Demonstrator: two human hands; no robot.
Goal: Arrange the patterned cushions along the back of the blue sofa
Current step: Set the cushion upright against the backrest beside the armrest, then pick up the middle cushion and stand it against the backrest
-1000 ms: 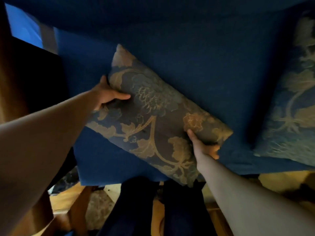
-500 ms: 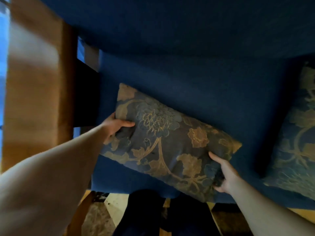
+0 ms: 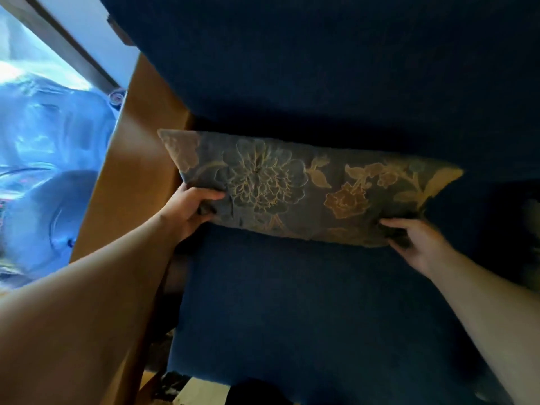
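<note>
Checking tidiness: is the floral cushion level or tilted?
Roughly level: the cushion lies lengthwise against the backrest, both hands gripping its lower corners.

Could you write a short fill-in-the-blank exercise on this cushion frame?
1. The patterned cushion is gripped by ____ hands.
2. The left hand holds the cushion's end nearest the ____ armrest.
3. The right hand grips the cushion's ____ edge.
4. The cushion lies across the sofa, whose fabric is ____.

Missing words: both; wooden; lower; blue
</note>
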